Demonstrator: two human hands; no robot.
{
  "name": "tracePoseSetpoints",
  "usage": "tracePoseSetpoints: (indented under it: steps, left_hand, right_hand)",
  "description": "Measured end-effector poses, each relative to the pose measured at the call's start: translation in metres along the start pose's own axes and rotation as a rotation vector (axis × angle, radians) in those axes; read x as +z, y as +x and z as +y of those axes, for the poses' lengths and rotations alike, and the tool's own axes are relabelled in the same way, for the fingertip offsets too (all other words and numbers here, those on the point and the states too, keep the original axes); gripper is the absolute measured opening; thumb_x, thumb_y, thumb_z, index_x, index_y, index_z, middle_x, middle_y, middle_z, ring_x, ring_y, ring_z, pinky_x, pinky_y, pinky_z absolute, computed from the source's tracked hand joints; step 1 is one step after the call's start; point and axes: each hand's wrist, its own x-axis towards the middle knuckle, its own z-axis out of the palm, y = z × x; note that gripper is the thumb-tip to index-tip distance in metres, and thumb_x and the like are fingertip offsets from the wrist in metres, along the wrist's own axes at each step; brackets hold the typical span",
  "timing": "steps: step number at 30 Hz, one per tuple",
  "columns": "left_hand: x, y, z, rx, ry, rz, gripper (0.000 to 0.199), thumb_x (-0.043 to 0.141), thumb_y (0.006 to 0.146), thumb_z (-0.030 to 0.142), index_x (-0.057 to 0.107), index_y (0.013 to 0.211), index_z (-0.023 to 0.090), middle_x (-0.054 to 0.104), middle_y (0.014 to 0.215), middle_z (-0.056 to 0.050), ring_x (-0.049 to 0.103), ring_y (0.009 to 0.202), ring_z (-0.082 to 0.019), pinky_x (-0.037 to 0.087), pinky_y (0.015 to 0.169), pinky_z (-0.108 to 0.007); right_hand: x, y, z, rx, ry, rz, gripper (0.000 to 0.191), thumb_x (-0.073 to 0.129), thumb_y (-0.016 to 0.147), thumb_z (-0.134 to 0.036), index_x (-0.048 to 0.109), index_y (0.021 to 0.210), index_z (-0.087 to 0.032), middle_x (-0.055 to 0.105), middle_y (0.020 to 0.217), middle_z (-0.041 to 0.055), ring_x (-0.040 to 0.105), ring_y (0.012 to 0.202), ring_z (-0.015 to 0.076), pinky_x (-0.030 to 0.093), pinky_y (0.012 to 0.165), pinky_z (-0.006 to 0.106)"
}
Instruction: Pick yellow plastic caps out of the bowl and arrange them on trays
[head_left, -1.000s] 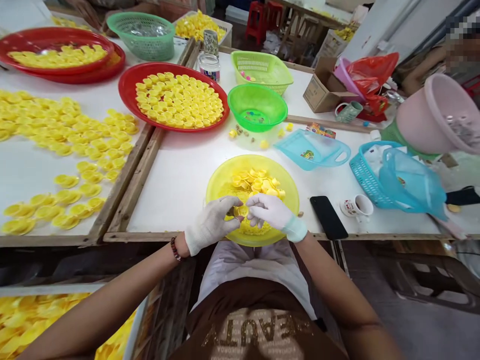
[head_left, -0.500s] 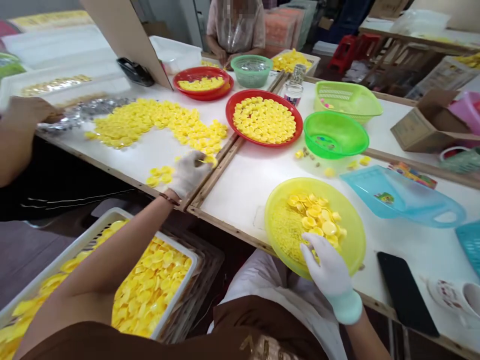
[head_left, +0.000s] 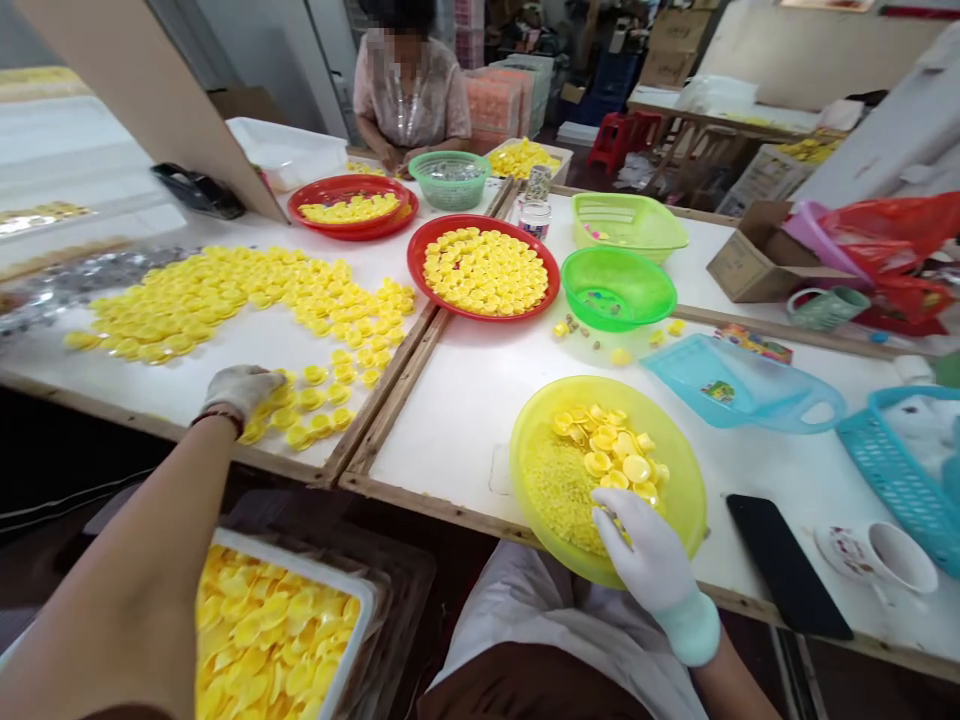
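My left hand [head_left: 241, 392], in a white glove, is low over the left table at the edge of many spread yellow cups [head_left: 217, 290]. Its fingertips touch or cover cups there, and what they hold, if anything, is hidden. My right hand [head_left: 641, 545], gloved in white, reaches into a yellow basin [head_left: 694, 500] at the front of the right table. Inside that basin are loose yellow cups [head_left: 619, 455] beside a heap of small yellow pieces [head_left: 559, 490]. The right fingertips are bent over the small pieces, and anything between them is too small to make out.
Behind are a red tray [head_left: 551, 300] full of yellow cups, a green bowl [head_left: 622, 290] and a blue scoop-shaped tray [head_left: 750, 385]. A phone [head_left: 787, 565] and a mug [head_left: 900, 555] lie right. A white crate [head_left: 367, 610] of yellow pieces stands below left. A person [head_left: 409, 90] sits across.
My left hand has moved left and down from the table seam to the spread cups. The view has shifted right, and the neighbour's hand at the far left is gone. My right hand stays in the basin.
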Motion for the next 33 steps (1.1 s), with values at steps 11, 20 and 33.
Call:
tracePoseSetpoints:
  steps: [11,20,33]
  left_hand:
    - [0.043,-0.137,0.25,0.243,-0.706,-0.284,0.041,0.066,0.081,0.057,0.075,0.097,0.02,0.073,0.09,-0.009,0.065,0.082,-0.025,0.052,0.074,-0.036]
    - [0.117,-0.296,0.408,0.078,-1.446,-0.838,0.044,0.071,0.081,0.061,0.075,0.087,0.018,0.059,0.067,-0.001,0.047,0.057,-0.011,0.041,0.055,-0.024]
    - [0.115,-0.324,0.412,0.175,-1.293,-0.648,0.035,0.066,0.09,0.049,0.07,0.112,0.022,0.054,0.072,0.0,0.048,0.064,-0.012,0.042,0.063,-0.026]
  right_hand:
    - [-0.024,0.067,-0.039,0.181,0.561,0.224,0.037,0.052,0.098,-0.045,0.061,0.128,-0.026,0.065,0.135,0.0074,0.06,0.126,0.0246,0.051,0.108,0.041]
    - [-0.06,0.081,-0.051,0.178,0.883,0.397,0.057,0.054,0.096,-0.053,0.041,0.146,-0.028,0.053,0.147,0.0089,0.05,0.137,0.0254,0.041,0.117,0.043]
    - [-0.089,0.041,-0.017,0.071,1.434,0.15,0.092,0.009,0.087,-0.087,0.055,0.14,-0.028,0.052,0.151,0.0082,0.036,0.148,0.0276,0.031,0.119,0.055]
